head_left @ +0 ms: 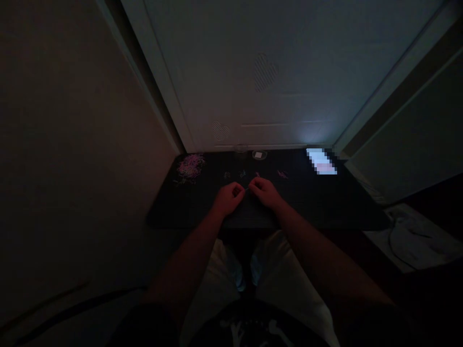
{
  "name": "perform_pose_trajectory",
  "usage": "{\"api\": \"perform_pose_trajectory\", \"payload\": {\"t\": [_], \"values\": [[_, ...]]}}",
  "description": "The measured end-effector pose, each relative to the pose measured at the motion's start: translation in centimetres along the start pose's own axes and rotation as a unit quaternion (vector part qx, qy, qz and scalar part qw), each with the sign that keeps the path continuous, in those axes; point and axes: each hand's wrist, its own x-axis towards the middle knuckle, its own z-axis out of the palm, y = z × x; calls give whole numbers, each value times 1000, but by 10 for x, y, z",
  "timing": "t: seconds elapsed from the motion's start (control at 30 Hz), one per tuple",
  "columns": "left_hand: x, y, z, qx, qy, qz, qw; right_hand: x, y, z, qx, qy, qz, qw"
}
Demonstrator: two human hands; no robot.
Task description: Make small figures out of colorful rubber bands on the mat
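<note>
Over the front middle of a dark table, my left hand (229, 196) is closed in a pinch. My right hand (265, 190) pinches just beside it. A thin, pale, clip-like piece (246, 189) spans the small gap between the fingertips, and both hands seem to hold it; its exact kind is too dim to make out. Just beyond the hands lie small groups of similar thin pieces: a greyish group (227, 175), a pale group (242, 173), a reddish group (257, 174) partly behind my right hand, and a pink group (282, 174).
A big heap of pink and purple thin pieces (191, 166) sits at the table's (314, 207) back left. At the back stand a clear container (241, 149) and a small round dish (259, 154) with a white square. A glowing, blurred-out screen (321, 161) lies back right, against the white panel (231, 86).
</note>
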Motion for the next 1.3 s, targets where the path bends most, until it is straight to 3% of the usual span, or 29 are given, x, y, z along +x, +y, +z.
{"api": "perform_pose_trajectory", "payload": {"t": [0.2,0.47,0.83,1.3], "values": [[0,2,-1,-6,3,-3,1000,0,8,0,73,-3,-15,997],[0,2,0,-7,-8,-10,1000,-1,1,-2,-13,1,-35,999],[0,4,-2,9,-22,2,1000,2,9,-1,67,11,10,998],[0,3,-2,3,-14,-3,1000,0,2,0,-17,8,-22,1000]]}}
